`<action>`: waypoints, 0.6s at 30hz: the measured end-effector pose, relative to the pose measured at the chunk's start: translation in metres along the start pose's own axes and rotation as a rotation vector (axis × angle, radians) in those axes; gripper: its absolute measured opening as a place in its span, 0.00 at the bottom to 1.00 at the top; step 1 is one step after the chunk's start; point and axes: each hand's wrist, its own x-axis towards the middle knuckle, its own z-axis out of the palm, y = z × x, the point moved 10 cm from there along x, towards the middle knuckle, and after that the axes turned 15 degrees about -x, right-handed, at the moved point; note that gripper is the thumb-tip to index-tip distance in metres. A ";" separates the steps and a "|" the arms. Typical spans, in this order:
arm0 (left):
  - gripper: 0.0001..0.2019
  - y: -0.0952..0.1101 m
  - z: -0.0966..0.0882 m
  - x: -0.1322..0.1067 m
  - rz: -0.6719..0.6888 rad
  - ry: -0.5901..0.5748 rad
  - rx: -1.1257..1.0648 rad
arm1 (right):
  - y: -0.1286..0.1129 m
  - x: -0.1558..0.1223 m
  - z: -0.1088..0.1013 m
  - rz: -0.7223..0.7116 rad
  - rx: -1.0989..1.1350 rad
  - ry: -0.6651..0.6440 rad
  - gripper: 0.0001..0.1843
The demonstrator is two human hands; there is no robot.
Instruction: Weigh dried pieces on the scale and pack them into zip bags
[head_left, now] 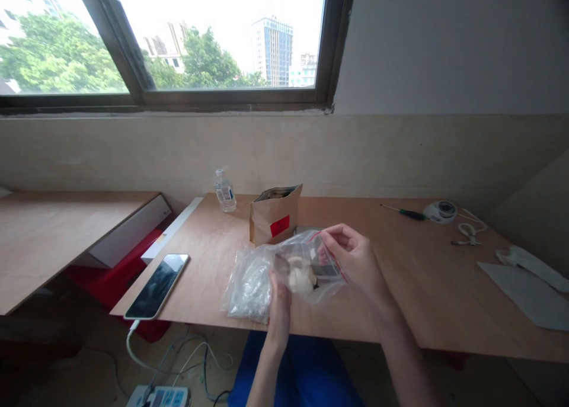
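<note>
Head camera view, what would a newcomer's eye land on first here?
Probably the bright window across the upper left. Next, the clear plastic bag with pale pieces inside, held near the table's front edge between the left hand and the right hand. Just behind it, a brown paper bag stands out with its red label.

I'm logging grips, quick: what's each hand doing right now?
Left hand: closed, holding the zip bag.
Right hand: closed, holding the zip bag at its red-edged end.
</note>
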 end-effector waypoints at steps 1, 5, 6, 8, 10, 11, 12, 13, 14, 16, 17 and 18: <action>0.27 -0.007 0.002 0.000 -0.049 -0.026 -0.049 | 0.000 0.001 0.009 0.006 -0.030 -0.056 0.12; 0.34 -0.007 -0.006 0.000 -0.070 0.053 -0.020 | -0.022 -0.003 0.008 -0.179 -0.288 0.089 0.10; 0.35 -0.004 -0.012 0.001 -0.050 0.101 0.022 | -0.032 -0.007 0.004 -0.253 -0.341 0.159 0.09; 0.33 0.004 -0.019 0.002 -0.002 0.164 0.098 | -0.046 -0.012 0.009 -0.354 -0.392 0.136 0.06; 0.30 0.010 -0.023 0.004 0.030 0.177 0.152 | -0.048 -0.012 0.028 -0.370 -0.390 -0.055 0.05; 0.29 0.011 -0.023 0.005 0.038 0.173 0.171 | -0.045 -0.011 0.036 -0.350 -0.386 -0.146 0.05; 0.28 0.013 -0.024 0.006 0.049 0.167 0.186 | -0.041 -0.009 0.043 -0.319 -0.383 -0.216 0.05; 0.28 0.015 -0.024 0.006 0.063 0.156 0.199 | -0.035 -0.006 0.049 -0.282 -0.379 -0.266 0.05; 0.27 0.017 -0.023 0.007 0.080 0.141 0.215 | -0.029 -0.004 0.054 -0.247 -0.370 -0.305 0.04; 0.25 0.021 -0.023 0.009 0.112 0.105 0.268 | -0.018 0.000 0.065 -0.208 -0.342 -0.386 0.07; 0.24 0.022 -0.023 0.010 0.125 0.089 0.308 | -0.015 0.000 0.071 -0.211 -0.331 -0.430 0.10; 0.23 0.023 -0.023 0.011 0.133 0.068 0.356 | -0.012 -0.001 0.077 -0.227 -0.325 -0.472 0.14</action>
